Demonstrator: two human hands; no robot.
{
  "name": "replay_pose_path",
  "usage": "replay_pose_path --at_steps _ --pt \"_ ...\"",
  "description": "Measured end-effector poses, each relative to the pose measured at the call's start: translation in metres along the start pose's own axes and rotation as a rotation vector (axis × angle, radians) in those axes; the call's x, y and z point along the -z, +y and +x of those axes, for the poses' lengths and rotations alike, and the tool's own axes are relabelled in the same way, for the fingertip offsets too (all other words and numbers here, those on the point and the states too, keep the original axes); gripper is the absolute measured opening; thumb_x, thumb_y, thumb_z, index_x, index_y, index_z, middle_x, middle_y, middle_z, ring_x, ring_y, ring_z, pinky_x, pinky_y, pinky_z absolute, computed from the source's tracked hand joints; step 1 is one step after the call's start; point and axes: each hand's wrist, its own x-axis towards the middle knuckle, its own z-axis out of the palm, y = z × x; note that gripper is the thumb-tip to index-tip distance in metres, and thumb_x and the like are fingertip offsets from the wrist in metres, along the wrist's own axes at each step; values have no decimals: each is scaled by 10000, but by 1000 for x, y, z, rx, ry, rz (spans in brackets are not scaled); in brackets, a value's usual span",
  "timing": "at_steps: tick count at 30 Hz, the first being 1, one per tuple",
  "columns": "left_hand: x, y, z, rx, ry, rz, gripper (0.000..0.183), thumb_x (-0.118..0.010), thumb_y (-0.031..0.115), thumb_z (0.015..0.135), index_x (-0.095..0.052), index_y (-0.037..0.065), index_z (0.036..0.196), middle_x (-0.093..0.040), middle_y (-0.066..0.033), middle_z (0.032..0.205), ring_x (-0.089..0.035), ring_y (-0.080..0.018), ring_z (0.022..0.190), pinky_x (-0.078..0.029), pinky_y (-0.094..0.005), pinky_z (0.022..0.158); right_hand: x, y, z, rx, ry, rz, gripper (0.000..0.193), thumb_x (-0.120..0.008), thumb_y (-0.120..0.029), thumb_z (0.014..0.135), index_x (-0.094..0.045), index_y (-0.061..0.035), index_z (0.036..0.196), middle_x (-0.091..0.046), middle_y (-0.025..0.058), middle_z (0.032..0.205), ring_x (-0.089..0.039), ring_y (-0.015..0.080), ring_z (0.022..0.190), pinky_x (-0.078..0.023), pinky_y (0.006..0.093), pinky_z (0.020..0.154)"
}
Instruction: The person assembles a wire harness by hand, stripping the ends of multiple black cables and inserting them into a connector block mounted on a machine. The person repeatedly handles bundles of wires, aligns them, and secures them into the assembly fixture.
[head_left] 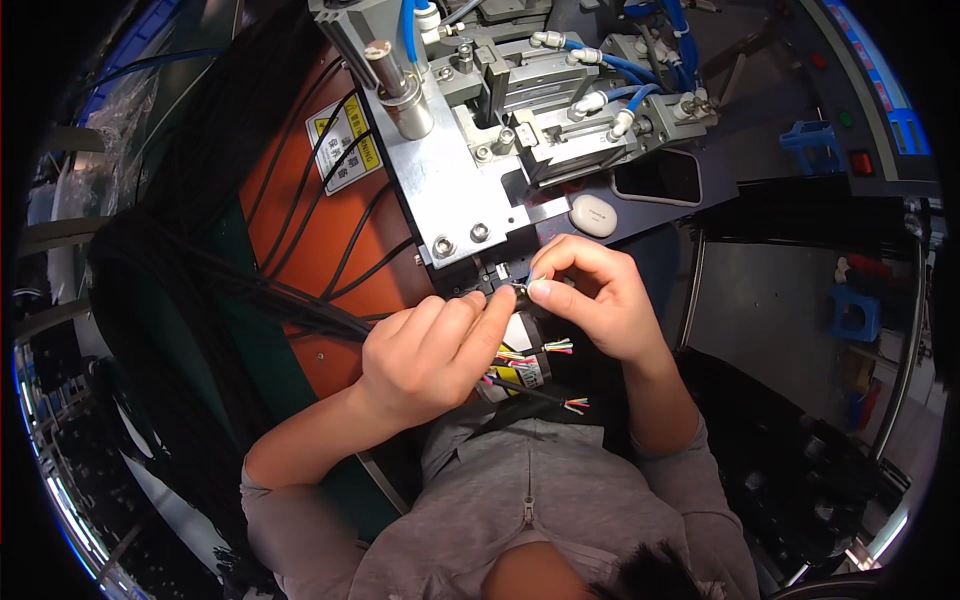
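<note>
Below the front of a metal fixture [450, 200], my two hands meet at the fingertips. My right hand [605, 300] pinches a thin wire [527, 284] between thumb and index finger. Beside it, my left hand [425, 350] is closed, with its index finger stretched to the same wire ends; what its thumb and other fingers hold is hidden. Black cables [335, 318] run from the left up to the back of that hand. Below the hands lie black cable ends with bared coloured wires [556, 347] and another black cable [530, 390] with coloured wires fanned out.
Pneumatic cylinders [570, 150] with blue hoses [635, 70] stand on the fixture. A white earbud case [593, 215] and a phone [657, 178] lie to its right. A warning label [345, 145] sits on the orange surface [290, 230]. A thick black cable bundle [150, 290] hangs at left.
</note>
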Motion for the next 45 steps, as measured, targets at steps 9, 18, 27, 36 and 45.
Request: replay_pose_path --at_steps 9,18,27,36,45 --pt "-3 7 2 95 -188 79 349 -667 45 702 -695 88 1048 -407 -3 689 -451 -93 542 -366 -239 425 -16 13 15 415 202 -639 52 -666 -22 751 -627 0 776 -611 106 748 -576 260 699 -461 339 636" --pt "-7 6 1 103 -151 109 294 -640 63 716 -690 67 1005 -429 6 702 -462 -93 543 -358 -229 417 -21 19 14 415 250 -589 68 -642 -1 734 -575 -2 720 -567 97 709 -542 255 670 -442 343 617" --pt "-13 -2 -3 124 -49 -45 254 -647 65 683 -681 35 933 -541 -17 720 -542 -134 547 -423 -257 460 -18 36 11 -121 204 -6 46 -600 -25 791 -589 20 789 -600 72 722 -535 119 654 -417 253 596" --pt "-14 -6 -2 145 -41 -63 258 -657 83 678 -678 58 934 -556 -4 763 -567 -126 618 -425 -246 485 -25 15 16 519 265 -655 131 -699 18 705 -636 8 819 -640 120 799 -623 263 756 -498 319 689" --pt "8 10 -2 217 -259 139 191 -661 58 729 -670 34 918 -504 16 728 -557 -74 625 -412 -219 469 -13 27 13 279 326 -449 73 -669 21 730 -606 5 762 -626 88 753 -612 211 702 -476 305 655"
